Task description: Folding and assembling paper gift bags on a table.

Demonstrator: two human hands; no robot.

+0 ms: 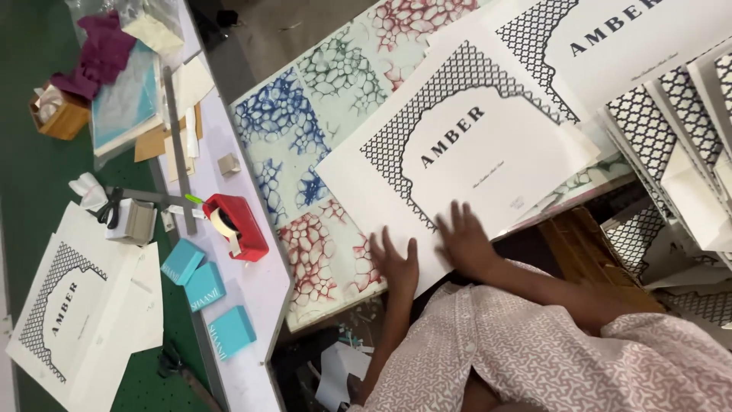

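A patterned worktable (pixel 320 99) stands over green floor (pixel 30 191). Both the left hand (pixel 396 263) and the right hand (pixel 463 243) lie flat, fingers spread, pressing the near edge of a white printed sheet (pixel 457 145), gripping nothing.

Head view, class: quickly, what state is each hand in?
Left hand: open, flat on the white printed sheet.
Right hand: open, fingers spread, flat on the same sheet.

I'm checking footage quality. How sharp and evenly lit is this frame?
Head view: both hands, left and right, are motion-blurred on the white sheet, which stays crisp; light is soft and even, no glare; the tape dispenser is sharp.
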